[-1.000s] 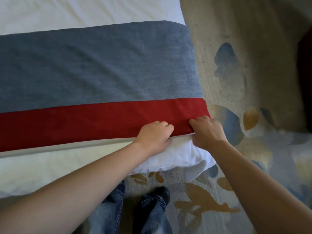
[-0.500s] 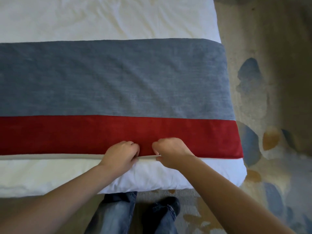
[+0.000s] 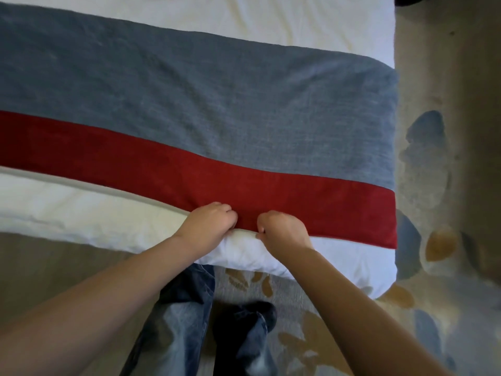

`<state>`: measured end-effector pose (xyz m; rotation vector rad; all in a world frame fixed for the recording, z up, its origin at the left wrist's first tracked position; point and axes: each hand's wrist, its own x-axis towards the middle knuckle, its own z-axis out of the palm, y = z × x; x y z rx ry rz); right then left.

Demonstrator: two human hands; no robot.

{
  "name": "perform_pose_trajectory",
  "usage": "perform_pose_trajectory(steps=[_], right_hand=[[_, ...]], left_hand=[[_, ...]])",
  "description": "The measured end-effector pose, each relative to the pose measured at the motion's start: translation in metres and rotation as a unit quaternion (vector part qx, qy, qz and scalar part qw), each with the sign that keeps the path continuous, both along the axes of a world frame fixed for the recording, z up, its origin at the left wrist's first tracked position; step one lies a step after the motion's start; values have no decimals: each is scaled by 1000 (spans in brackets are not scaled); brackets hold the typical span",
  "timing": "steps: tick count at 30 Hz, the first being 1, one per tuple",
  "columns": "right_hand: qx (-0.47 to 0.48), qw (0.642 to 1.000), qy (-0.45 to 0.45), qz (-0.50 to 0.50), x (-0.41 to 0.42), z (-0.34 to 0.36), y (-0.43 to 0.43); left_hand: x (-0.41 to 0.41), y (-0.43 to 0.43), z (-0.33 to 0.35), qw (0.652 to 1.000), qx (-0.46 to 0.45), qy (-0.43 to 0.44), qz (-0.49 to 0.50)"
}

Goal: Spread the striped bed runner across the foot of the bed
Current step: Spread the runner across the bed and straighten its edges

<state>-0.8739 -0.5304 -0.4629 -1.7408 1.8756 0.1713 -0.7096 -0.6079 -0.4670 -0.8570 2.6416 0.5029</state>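
The striped bed runner (image 3: pixel 217 109) lies flat across the white bed (image 3: pixel 81 213), a wide grey-blue band above a narrower red band with a thin pale hem. Its right end reaches the bed's right edge. My left hand (image 3: pixel 208 223) grips the runner's near red edge with curled fingers. My right hand (image 3: pixel 283 227) pinches the same edge a short gap to the right. Both hands sit near the foot edge of the bed, the fingertips tucked under the fabric.
White duvet shows beyond the runner at the top (image 3: pixel 271 17). A patterned carpet (image 3: pixel 433 240) with blue and orange shapes runs along the bed's right side and under my feet. My jeans and dark socks (image 3: pixel 244 321) stand close to the foot of the bed.
Both hands have slid left along the red edge, away from the right corner, and stay close together. The view has tilted, so the runner now slants down to the right.
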Motion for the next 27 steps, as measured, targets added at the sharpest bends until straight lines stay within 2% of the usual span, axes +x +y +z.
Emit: perform_pose_trajectory(steps=[3, 5, 7, 10, 13, 15, 18, 23, 27], right_hand=[[-36, 999, 2, -22, -7, 5, 6], [-36, 998, 20, -39, -16, 6, 13], [-13, 998, 38, -43, -22, 6, 19], [23, 998, 48, -21, -23, 5, 21], [64, 998, 11, -26, -27, 6, 6], [90, 994, -44, -41, -36, 10, -8], [90, 986, -89, -107, -55, 20, -27], [33, 972, -27, -230, -111, 27, -60], [-6, 951, -11, -308, -160, 25, -86]], left_hand=[[14, -9, 4, 999, -38, -4, -22], [30, -19, 5, 998, -51, -37, 5], [42, -26, 5, 998, -29, -53, 32], [43, -30, 3, 998, 5, -62, -10], [34, -43, 4, 992, 63, -87, -69], [23, -57, 5, 990, 63, -78, -99], [-7, -84, 12, 995, 30, -14, -94], [-72, -143, 33, 994, 27, 22, -105], [-120, -190, 41, 995, 1, 28, -100]])
